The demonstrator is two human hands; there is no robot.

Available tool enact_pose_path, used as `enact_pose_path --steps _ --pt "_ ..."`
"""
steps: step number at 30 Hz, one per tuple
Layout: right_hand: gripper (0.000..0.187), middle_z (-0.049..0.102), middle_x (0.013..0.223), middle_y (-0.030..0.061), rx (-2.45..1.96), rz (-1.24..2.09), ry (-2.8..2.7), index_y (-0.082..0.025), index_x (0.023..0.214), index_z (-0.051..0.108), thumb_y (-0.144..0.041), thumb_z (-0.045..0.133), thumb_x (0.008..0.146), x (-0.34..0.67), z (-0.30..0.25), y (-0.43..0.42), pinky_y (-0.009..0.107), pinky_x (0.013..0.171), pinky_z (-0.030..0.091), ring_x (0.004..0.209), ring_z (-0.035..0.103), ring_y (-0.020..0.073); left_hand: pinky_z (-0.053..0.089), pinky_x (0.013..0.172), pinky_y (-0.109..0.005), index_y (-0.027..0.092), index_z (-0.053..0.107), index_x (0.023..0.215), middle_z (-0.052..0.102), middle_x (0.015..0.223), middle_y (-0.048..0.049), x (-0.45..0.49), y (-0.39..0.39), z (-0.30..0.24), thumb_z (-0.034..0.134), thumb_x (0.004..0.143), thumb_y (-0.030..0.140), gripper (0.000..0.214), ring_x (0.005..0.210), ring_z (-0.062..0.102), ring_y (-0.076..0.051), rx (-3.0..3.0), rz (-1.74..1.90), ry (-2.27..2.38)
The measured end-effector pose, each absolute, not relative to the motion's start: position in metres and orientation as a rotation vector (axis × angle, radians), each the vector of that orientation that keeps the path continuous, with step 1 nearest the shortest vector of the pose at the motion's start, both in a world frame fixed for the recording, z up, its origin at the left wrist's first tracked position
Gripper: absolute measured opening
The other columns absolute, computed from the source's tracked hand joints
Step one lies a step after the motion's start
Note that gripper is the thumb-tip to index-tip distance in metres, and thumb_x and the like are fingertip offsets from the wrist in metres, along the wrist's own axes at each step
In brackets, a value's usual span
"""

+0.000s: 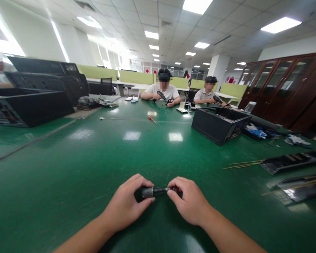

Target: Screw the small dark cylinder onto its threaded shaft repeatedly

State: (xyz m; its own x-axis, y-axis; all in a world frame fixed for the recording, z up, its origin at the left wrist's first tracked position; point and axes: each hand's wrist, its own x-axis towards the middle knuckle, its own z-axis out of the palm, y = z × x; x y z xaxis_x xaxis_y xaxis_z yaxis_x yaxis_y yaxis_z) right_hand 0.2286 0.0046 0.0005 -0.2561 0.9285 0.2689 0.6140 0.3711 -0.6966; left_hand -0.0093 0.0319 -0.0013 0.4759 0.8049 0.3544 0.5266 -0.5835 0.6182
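Between my hands, just above the green table (94,165), is a small grey cylinder (147,192) with a thin dark rod (160,190) sticking out to the right; its exact kind is unclear. My left hand (129,198) wraps thumb and fingers around the cylinder. The rod's far end, which has a dark ribbed part, is pinched by my right hand (191,200). Fingers hide some of that end. Held this way, the piece lies roughly level.
An orange-handled screwdriver (152,119) lies farther up the table. Black computer cases stand at left (39,109) and right (216,124). Dark metal panels (292,162) with thin rods lie at right. Two people opposite hold power drills (162,95); another person is partly visible far left.
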Motion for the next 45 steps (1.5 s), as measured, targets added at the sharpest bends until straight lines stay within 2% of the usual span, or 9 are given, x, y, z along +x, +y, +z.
enact_pose_path --steps 23,29,33,39,42,45 --pt "0.007 0.065 0.081 -0.0003 -1.361 0.612 -1.967 -0.02 0.088 0.068 -0.019 0.062 0.089 0.23 0.001 0.005 0.027 0.069 0.039 0.075 0.059 0.0153 0.049 0.082 -0.031 0.024 0.064 0.097 0.066 0.095 -0.0005 -0.011 0.032 0.0 0.068 0.082 0.021 0.016 0.09 0.063 -0.018 2.284 0.871 1.144" --pt "0.007 0.066 0.08 0.0004 -1.376 0.605 -1.924 -0.02 0.087 0.069 -0.021 0.062 0.088 0.234 0.0 0.008 0.028 0.069 0.04 0.074 0.059 0.016 0.049 0.083 -0.034 0.024 0.066 0.095 0.067 0.095 -0.001 -0.011 0.036 0.004 0.071 0.079 0.028 0.017 0.092 0.064 -0.021 2.224 0.912 1.28" --pt "0.01 0.066 0.079 0.0009 -1.393 0.663 -1.807 -0.02 0.087 0.069 -0.023 0.059 0.089 0.24 -0.007 0.016 0.027 0.066 0.041 0.072 0.06 0.0159 0.05 0.085 -0.036 0.023 0.066 0.096 0.071 0.097 -0.0022 -0.012 0.042 0.007 0.074 0.077 0.038 0.026 0.093 0.066 -0.023 2.029 0.933 1.37" --pt "0.017 0.066 0.076 0.0011 -1.366 0.759 -1.596 -0.019 0.09 0.067 -0.032 0.057 0.09 0.246 -0.021 0.031 0.026 0.063 0.044 0.068 0.06 0.0163 0.05 0.098 -0.043 0.021 0.064 0.122 0.073 0.11 -0.007 -0.019 0.054 0.003 0.071 0.076 0.057 0.059 0.102 0.068 -0.028 1.696 1.046 1.427" --pt "0.019 0.067 0.077 0.0019 -1.342 0.798 -1.538 -0.018 0.092 0.066 -0.035 0.056 0.09 0.248 -0.026 0.034 0.027 0.065 0.046 0.071 0.062 0.0175 0.051 0.1 -0.043 0.019 0.065 0.118 0.074 0.109 -0.009 -0.024 0.058 0.002 0.066 0.076 0.065 0.062 0.104 0.068 -0.029 1.547 1.136 1.411" --pt "0.02 0.067 0.078 0.0022 -1.333 0.81 -1.543 -0.018 0.092 0.066 -0.036 0.056 0.09 0.248 -0.028 0.035 0.028 0.065 0.047 0.072 0.063 0.0179 0.049 0.107 -0.042 0.018 0.063 0.113 0.073 0.114 -0.0109 -0.04 0.057 0.008 0.07 0.069 0.07 0.069 0.111 0.067 -0.029 1.452 1.242 1.403"
